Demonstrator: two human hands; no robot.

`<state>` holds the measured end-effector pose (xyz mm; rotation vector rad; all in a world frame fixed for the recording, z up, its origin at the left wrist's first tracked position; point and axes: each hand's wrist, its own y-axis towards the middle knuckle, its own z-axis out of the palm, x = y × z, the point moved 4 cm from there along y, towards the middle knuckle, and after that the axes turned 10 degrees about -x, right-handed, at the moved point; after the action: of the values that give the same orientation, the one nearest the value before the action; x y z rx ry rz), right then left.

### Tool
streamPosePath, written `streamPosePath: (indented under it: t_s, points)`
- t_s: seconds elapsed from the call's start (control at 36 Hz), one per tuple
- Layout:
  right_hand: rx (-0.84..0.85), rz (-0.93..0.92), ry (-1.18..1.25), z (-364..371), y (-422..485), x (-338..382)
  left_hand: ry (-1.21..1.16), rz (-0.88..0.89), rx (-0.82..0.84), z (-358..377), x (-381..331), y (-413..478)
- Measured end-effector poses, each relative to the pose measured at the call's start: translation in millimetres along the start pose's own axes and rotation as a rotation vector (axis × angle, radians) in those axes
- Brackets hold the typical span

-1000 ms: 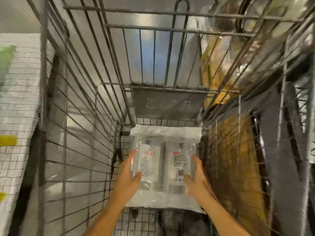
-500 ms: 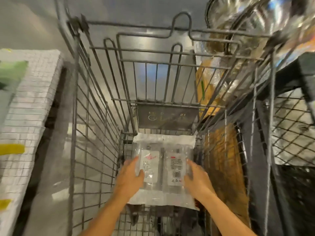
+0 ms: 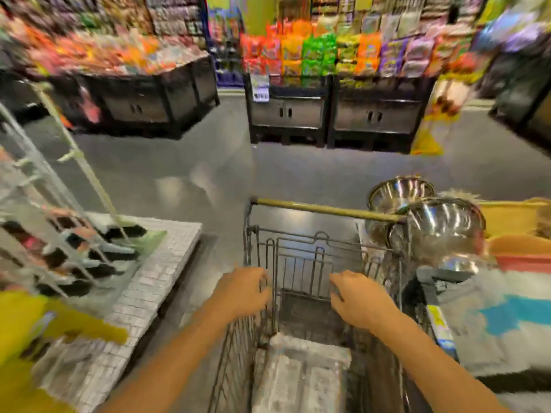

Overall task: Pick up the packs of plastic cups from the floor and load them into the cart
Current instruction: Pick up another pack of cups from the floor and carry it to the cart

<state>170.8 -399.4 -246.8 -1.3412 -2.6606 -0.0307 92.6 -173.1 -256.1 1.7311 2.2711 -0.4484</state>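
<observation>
The wire cart (image 3: 328, 209) stands straight ahead of me, its brass-coloured front bar at the far end. Clear packs of plastic cups (image 3: 301, 377) lie flat on the cart's bottom, blurred. My left hand (image 3: 241, 290) hovers over the cart's left side with loosely curled fingers and holds nothing; I cannot tell whether it touches the wire. Above the basket's middle, my right hand (image 3: 357, 299) is also loosely curled and empty. Both hands are well above the packs.
Stacked steel bowls (image 3: 441, 222) sit close to the cart's right side. A low white block (image 3: 155, 287) and a wire rack (image 3: 44, 234) stand at the left. Dark snack bins (image 3: 286, 111) and a yellow floor sign (image 3: 429, 135) lie ahead across the grey floor.
Both hands have let go of the cup pack and risen out of the cart. The pack stays on the cart's bottom. My view has lifted from the basket to the aisle.
</observation>
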Motion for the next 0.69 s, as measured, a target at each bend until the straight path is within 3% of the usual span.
streamPosePath:
  t_s: [0.25, 0.47, 0.69]
  points:
    - [-0.205, -0.304, -0.015, -98.8, -22.1, 97.8, 0.137, -0.189, -0.244, -126.3, 6.5, -135.7]
    - [-0.203, -0.607, 0.003, -121.0, -61.1, 243.7, 0.193, -0.483, -0.386, -190.2, 68.4, -286.4]
    - [-0.177, -0.941, 0.057, -120.4, -142.0, 415.9, 0.195, -0.805, -0.547, -210.0, 128.6, -482.0]
